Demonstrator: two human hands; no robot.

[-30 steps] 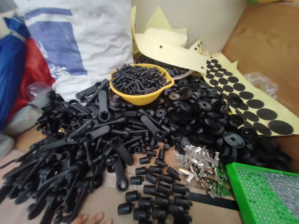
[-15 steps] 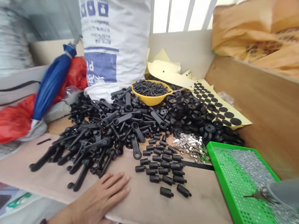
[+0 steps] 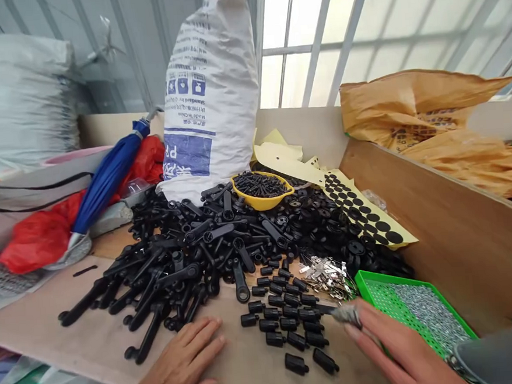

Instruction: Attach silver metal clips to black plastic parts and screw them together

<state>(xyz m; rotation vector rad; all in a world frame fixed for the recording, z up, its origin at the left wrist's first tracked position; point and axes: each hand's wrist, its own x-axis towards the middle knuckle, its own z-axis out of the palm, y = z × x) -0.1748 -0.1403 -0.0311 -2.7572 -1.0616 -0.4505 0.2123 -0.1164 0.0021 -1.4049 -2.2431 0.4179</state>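
Observation:
My left hand (image 3: 178, 367) lies flat on the pinkish-tan board, fingers stretched, just in front of a heap of black plastic crank-like arms (image 3: 157, 286). It holds nothing. My right hand (image 3: 393, 343) reaches in from the right with its fingers pressed together. A greyish, wrapped-looking piece (image 3: 349, 315) shows at the fingertips; I cannot make out what it is. Beside the fingertips a dark flat strip (image 3: 325, 308) lies by several short black cylindrical handles (image 3: 290, 324), which are spread in loose rows. Small silvery metal pieces (image 3: 327, 275) are piled behind that hand.
A green perforated tray (image 3: 368, 292) of small metal parts stands at the right by a wooden side wall (image 3: 438, 226). Behind the heap are a yellow bowl (image 3: 263, 202) of black pins, a white sack (image 3: 214, 101), a blue umbrella (image 3: 110, 173) and yellow sheets with black discs (image 3: 393, 238).
My right hand has come into view, moving left from the tray side to the black handles. My left hand stays flat on the board. The camera view has tilted up.

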